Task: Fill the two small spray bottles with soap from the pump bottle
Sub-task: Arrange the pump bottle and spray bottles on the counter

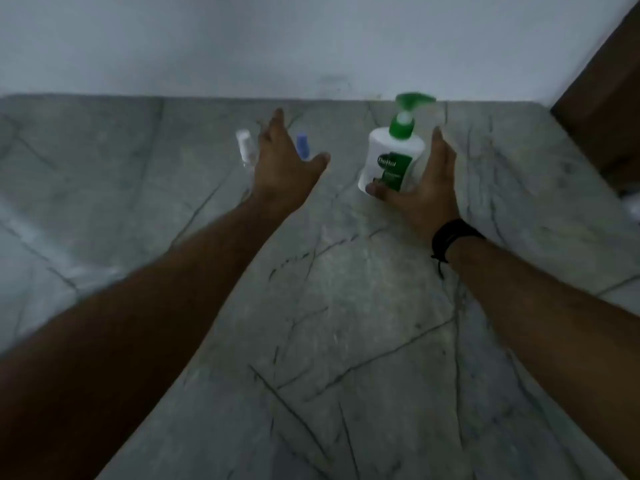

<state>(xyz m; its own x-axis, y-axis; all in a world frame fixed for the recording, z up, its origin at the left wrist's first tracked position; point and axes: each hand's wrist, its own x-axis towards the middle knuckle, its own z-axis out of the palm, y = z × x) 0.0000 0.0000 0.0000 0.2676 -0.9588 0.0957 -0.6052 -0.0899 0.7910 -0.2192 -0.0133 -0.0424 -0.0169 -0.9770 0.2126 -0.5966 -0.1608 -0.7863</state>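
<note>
My right hand (420,188) wraps the pump bottle (393,157) low on its smooth, likely heavy body. My left hand (284,164), fingers spread and empty, hovers over two light, tippy spray bottles (244,147) on the table (346,306).

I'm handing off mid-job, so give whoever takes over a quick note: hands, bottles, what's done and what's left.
Left hand: open, reaching between the two small spray bottles, clear one and blue-capped one; holding neither.
Right hand: wrapped around the pump bottle; the grip looks loose, not clearly closed.
All three stand upright on the marble floor near the wall.
Done: nothing visibly filled.
Left: open both spray bottles, pump soap in.
</note>
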